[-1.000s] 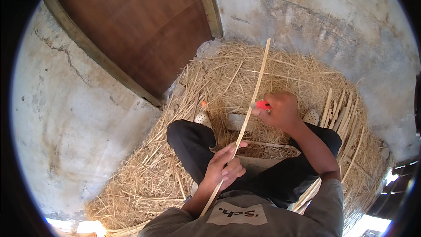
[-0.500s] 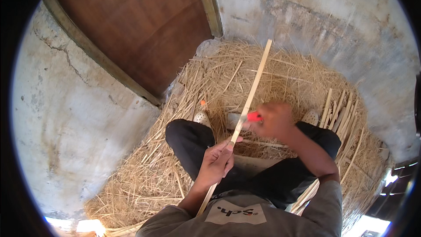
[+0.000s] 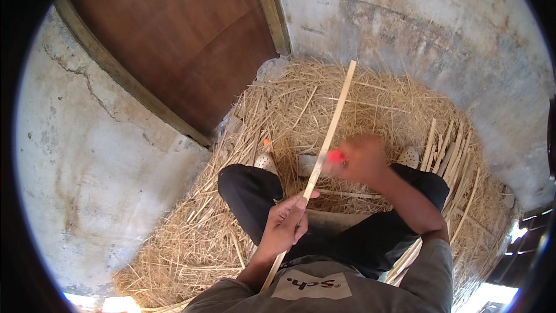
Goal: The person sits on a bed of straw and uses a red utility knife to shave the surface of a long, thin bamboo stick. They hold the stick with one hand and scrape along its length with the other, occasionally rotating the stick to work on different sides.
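Note:
A long, pale bamboo strip point(image 3: 337, 115) slants from under my left arm up toward the far wall. My left hand point(image 3: 282, 226) is closed round its lower part, thumb on top. Blurred by motion, my right hand point(image 3: 365, 159) grips a red-handled cutting tool point(image 3: 335, 156). The tool's greyish front end meets the strip's right side, a little beyond my left hand. Its exact shape is smeared.
Shavings and straw-like scraps point(image 3: 307, 75) cover the floor. Split strips point(image 3: 449, 150) lie in a bundle at the right, beside a pale perforated shoe point(image 3: 409, 157). A brown door point(image 3: 174, 35) and stained walls point(image 3: 428, 40) stand close by. A flat grey block point(image 3: 307, 166) lies between my feet.
The strip's far end has dropped slightly nearer to me. The red-handled tool stays at the strip, with my right hand still blurred. My left hand keeps its hold.

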`<action>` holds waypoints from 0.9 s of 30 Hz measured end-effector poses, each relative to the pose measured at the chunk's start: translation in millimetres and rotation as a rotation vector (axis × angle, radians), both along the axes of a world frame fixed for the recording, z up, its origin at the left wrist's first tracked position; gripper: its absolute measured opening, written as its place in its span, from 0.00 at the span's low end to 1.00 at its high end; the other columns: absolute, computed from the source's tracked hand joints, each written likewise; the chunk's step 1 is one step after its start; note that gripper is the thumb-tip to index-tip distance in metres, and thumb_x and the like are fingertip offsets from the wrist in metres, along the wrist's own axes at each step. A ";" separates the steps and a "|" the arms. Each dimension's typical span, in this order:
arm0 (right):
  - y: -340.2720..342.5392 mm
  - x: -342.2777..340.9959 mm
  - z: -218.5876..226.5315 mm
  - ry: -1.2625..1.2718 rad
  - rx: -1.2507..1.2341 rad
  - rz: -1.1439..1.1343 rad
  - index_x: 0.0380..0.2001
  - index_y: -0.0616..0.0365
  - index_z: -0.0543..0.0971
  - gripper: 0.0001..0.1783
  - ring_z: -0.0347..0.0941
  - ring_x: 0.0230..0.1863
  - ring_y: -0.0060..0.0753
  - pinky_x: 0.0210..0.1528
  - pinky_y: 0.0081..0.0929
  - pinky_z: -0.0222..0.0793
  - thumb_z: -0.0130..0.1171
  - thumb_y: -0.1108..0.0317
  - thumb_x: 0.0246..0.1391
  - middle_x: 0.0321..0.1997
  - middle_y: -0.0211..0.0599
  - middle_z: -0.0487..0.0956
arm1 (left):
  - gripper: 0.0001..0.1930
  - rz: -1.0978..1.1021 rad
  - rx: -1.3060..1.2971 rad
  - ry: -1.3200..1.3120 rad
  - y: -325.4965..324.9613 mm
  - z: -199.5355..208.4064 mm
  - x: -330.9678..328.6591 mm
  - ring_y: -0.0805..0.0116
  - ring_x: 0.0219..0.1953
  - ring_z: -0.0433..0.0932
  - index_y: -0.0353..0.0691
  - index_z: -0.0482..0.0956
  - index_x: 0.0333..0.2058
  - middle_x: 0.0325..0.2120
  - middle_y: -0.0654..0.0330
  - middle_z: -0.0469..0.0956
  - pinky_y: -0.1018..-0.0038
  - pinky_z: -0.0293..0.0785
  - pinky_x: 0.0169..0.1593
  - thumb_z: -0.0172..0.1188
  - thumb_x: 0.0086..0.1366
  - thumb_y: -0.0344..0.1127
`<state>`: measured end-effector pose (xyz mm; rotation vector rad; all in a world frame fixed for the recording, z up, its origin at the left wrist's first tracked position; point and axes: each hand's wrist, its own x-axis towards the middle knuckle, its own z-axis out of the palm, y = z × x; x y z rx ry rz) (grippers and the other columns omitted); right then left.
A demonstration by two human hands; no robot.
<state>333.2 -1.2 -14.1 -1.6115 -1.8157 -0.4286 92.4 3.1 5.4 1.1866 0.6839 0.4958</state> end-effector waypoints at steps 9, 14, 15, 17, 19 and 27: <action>19.5 74.6 -0.5 0.194 -0.141 -0.435 0.18 0.53 0.78 0.29 0.71 0.15 0.37 0.20 0.34 0.65 0.58 0.36 0.49 0.12 0.33 0.72 | 0.19 -0.103 -0.077 -0.053 -13.2 1.7 -9.9 0.82 0.08 0.54 0.33 0.70 0.54 0.07 0.69 0.60 0.83 0.53 0.17 0.41 0.74 0.41; 13.2 60.0 -7.1 0.154 -0.028 -0.255 0.14 0.56 0.71 0.34 0.65 0.12 0.41 0.17 0.37 0.60 0.55 0.33 0.50 0.10 0.38 0.66 | 0.19 -0.076 -0.077 -0.047 -8.7 -8.6 -10.4 0.82 0.09 0.54 0.34 0.69 0.55 0.08 0.69 0.60 0.83 0.52 0.17 0.39 0.75 0.38; 4.3 41.6 -8.7 0.105 -0.028 -0.147 0.13 0.56 0.71 0.34 0.65 0.12 0.41 0.17 0.37 0.59 0.55 0.33 0.49 0.10 0.38 0.66 | 0.18 -0.056 -0.144 -0.124 -6.7 -9.9 -8.9 0.82 0.09 0.54 0.33 0.69 0.55 0.08 0.69 0.59 0.83 0.52 0.18 0.39 0.75 0.38; -10.8 9.7 -10.1 0.076 -0.006 0.019 0.13 0.54 0.70 0.35 0.64 0.11 0.40 0.17 0.37 0.59 0.56 0.31 0.48 0.10 0.36 0.65 | 0.18 -0.022 -0.283 -0.268 -1.1 -7.4 -3.1 0.82 0.09 0.53 0.33 0.68 0.55 0.08 0.69 0.58 0.82 0.53 0.20 0.39 0.75 0.37; -13.3 -6.7 -11.2 0.102 0.047 0.143 0.12 0.53 0.69 0.35 0.64 0.11 0.39 0.17 0.36 0.58 0.56 0.30 0.47 0.09 0.35 0.64 | 0.18 -0.039 -0.346 -0.290 0.4 -5.8 0.9 0.81 0.08 0.51 0.32 0.68 0.54 0.07 0.70 0.56 0.81 0.52 0.21 0.39 0.75 0.37; -8.5 1.5 -8.7 0.053 0.008 0.112 0.11 0.53 0.69 0.34 0.65 0.11 0.38 0.16 0.34 0.59 0.59 0.33 0.46 0.09 0.35 0.64 | 0.18 -0.048 -0.497 -0.321 -3.7 -8.6 4.8 0.81 0.08 0.51 0.32 0.67 0.55 0.06 0.69 0.56 0.81 0.50 0.20 0.39 0.75 0.38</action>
